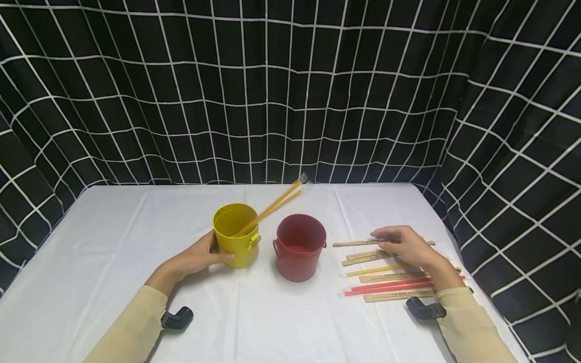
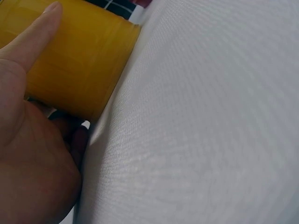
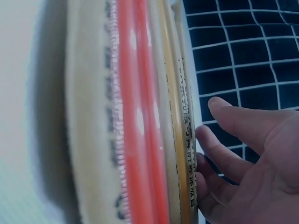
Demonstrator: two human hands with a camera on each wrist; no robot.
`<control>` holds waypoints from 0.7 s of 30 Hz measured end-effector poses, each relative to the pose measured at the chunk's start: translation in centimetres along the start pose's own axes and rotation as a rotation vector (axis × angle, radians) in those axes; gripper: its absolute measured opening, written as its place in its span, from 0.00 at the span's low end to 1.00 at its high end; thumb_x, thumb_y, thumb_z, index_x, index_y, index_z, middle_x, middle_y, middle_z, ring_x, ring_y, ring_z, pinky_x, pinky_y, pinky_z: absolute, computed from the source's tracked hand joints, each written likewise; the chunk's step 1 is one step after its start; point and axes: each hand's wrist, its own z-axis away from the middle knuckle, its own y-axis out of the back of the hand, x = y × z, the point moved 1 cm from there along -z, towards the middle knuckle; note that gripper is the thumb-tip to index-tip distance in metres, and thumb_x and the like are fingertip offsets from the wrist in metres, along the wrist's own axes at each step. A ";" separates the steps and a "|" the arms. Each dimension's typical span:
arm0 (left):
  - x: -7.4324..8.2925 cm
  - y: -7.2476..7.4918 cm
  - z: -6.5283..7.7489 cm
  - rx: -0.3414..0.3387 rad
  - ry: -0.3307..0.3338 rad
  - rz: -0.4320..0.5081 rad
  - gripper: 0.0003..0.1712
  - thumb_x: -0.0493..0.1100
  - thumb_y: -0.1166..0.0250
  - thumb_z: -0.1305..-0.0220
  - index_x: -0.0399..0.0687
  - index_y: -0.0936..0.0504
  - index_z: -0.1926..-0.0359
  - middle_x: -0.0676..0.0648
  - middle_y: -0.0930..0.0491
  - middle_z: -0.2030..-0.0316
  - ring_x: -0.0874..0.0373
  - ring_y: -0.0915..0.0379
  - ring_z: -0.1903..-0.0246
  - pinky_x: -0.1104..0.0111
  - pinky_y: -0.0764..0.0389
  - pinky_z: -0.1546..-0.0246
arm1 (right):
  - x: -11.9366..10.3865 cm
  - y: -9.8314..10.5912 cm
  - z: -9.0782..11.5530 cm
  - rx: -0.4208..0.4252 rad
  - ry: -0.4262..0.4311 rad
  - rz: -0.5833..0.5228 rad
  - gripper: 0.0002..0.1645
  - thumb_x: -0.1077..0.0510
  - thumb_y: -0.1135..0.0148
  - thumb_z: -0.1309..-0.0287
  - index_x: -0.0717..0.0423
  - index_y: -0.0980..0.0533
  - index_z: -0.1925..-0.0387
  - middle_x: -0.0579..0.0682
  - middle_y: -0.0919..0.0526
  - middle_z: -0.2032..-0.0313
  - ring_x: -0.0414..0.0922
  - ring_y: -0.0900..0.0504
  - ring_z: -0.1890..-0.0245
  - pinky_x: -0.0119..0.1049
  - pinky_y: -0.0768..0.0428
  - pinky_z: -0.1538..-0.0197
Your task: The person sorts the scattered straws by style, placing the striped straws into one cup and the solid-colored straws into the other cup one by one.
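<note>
My left hand (image 1: 199, 258) holds the side of a small yellow bucket (image 1: 245, 256), thumb across its near wall. Two yellow straws (image 1: 278, 202) in clear wrappers lean out of it to the right. Beside it stands a red bucket (image 1: 297, 267), with no straws visible inside. My right hand (image 1: 405, 246) is over the far part of a row of wrapped straws, fingers loosely bent and apart from the thumb. The row has several paper-wrapped straws (image 1: 376, 297), a yellow straw (image 1: 372, 270) and red straws (image 1: 386, 287). In the right wrist view, nothing shows between thumb and fingers (image 3: 229, 154).
A white cloth (image 1: 272, 322) covers the table. Black curtains with a white grid (image 1: 290, 91) hang behind the table and along both sides. Each sleeve carries a dark wrist device, such as the left one (image 1: 177, 318).
</note>
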 end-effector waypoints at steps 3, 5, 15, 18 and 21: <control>-0.1 0.0 0.0 0.004 0.005 0.006 0.53 0.56 0.31 0.43 0.58 0.54 0.25 0.48 0.51 0.23 0.46 0.60 0.22 0.44 0.61 0.23 | -0.1 0.0 -0.1 0.011 -0.023 0.015 0.20 0.60 0.40 0.38 0.62 0.23 0.45 0.66 0.20 0.44 0.64 0.22 0.42 0.60 0.26 0.38; -0.2 0.0 0.0 0.002 0.011 0.004 0.54 0.57 0.31 0.43 0.58 0.54 0.25 0.48 0.51 0.23 0.46 0.60 0.22 0.44 0.60 0.23 | -0.1 0.1 0.0 0.016 -0.032 0.021 0.20 0.60 0.39 0.39 0.61 0.23 0.45 0.66 0.21 0.44 0.65 0.23 0.42 0.61 0.27 0.37; -0.2 0.3 0.1 0.011 0.018 0.014 0.55 0.57 0.31 0.44 0.59 0.54 0.24 0.48 0.52 0.23 0.47 0.61 0.22 0.44 0.61 0.23 | -1.1 0.7 0.2 -0.044 -0.009 -0.033 0.22 0.56 0.36 0.40 0.57 0.22 0.45 0.63 0.22 0.42 0.63 0.26 0.40 0.59 0.24 0.40; -0.3 0.2 0.0 -0.001 0.011 0.010 0.55 0.57 0.31 0.43 0.57 0.56 0.24 0.47 0.53 0.23 0.46 0.62 0.22 0.43 0.61 0.23 | -1.6 0.6 0.3 -0.087 0.014 -0.056 0.22 0.55 0.35 0.41 0.56 0.22 0.45 0.59 0.20 0.43 0.57 0.23 0.43 0.42 0.20 0.44; -0.3 0.2 0.0 -0.006 0.010 0.008 0.56 0.57 0.31 0.43 0.57 0.56 0.24 0.48 0.54 0.23 0.46 0.63 0.22 0.43 0.61 0.23 | -2.0 0.6 0.6 -0.138 0.055 -0.071 0.22 0.55 0.34 0.42 0.56 0.21 0.46 0.58 0.18 0.45 0.53 0.20 0.45 0.28 0.21 0.49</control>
